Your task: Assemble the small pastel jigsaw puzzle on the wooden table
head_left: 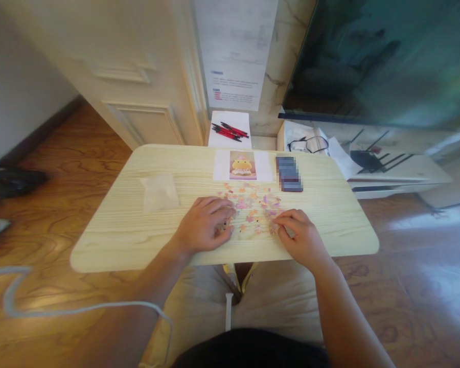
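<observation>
A: We have a pale wood-grain table [115, 230] before us, on a wooden floor [90, 135], with a panelled door [149, 120] and a large dark screen [383, 61] beyond. Where do we find the small pieces?

B: We see the pieces [250, 219] near the table's middle, loosely scattered in orange, pink and purple, just below a sheet with a printed picture [243, 167] of a yellow figure.

A: And our hands?

B: Our left hand [204, 225] curves over the left edge of the scatter, thumb parted from fingers, apparently gripping nothing. Our right hand [299, 234] is at the right edge, thumb and fingers drawn together; we cannot tell whether a piece is pinched between them.

A: So how much is done?

B: Little, we'd judge. The pieces are out on the table, spread thinly, and we make out no joined group. Nearly all the sorting and arranging seems left, though they're too small and blurred for us to be sure.

A: Anything else nearby?

B: We have a pale packet [160, 193] lying to the left, and a dark, pixelated object [289, 175] beside the sheet.
</observation>
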Demonstrator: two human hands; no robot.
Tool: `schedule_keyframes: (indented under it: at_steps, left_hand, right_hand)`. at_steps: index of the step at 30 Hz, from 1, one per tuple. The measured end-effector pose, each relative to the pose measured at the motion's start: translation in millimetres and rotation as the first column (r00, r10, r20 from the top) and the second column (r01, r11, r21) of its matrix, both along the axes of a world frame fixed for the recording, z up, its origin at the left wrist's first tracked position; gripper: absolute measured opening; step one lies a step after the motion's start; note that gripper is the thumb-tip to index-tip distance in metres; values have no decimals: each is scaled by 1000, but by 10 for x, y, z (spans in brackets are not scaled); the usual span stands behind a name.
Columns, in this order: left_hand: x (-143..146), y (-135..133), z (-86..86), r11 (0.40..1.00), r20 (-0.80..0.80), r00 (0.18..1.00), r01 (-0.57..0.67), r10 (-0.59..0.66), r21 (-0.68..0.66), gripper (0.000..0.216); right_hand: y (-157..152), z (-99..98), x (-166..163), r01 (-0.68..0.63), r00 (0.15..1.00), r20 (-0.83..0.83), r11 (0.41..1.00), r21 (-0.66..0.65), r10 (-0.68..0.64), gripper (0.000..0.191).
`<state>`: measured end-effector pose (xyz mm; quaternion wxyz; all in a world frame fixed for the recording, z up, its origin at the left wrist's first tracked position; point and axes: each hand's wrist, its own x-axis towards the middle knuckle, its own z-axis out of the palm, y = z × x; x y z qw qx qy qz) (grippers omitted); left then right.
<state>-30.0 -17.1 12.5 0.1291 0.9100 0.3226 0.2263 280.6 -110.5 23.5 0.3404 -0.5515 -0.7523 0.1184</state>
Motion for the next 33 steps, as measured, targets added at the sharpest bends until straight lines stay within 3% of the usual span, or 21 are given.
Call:
schedule_keyframes:
  at_steps: [9, 14, 17, 24, 28, 33]
  left_hand:
    - [23, 32, -70, 998, -44, 998, 39, -37, 44, 39]
    - [25, 42, -95, 999, -47, 998, 32, -31, 11, 41]
    - [29, 46, -105, 1000, -39, 999, 26, -26, -1, 42]
    - [27, 63, -116, 1000, -62, 998, 24, -23, 8, 41]
    - [27, 68, -113, 1000, -60, 998, 30, -31, -5, 42]
    - [31, 64, -108, 1000, -59, 998, 22, -22, -10, 43]
  right_hand:
    - [-163, -6, -250, -68, 989, 127, 995, -73, 76, 23]
    - [-96, -49, -302, -95, 992, 78, 994, -48, 98, 25]
    - [-23, -77, -191, -48, 999, 27, 999, -2, 48, 33]
    - [139, -157, 234, 249, 968, 24, 966, 73, -251, 37]
    - [178, -169, 286, 290, 956, 39, 956, 49, -292, 29]
    - [214, -195, 260, 249, 968, 37, 969, 9, -249, 29]
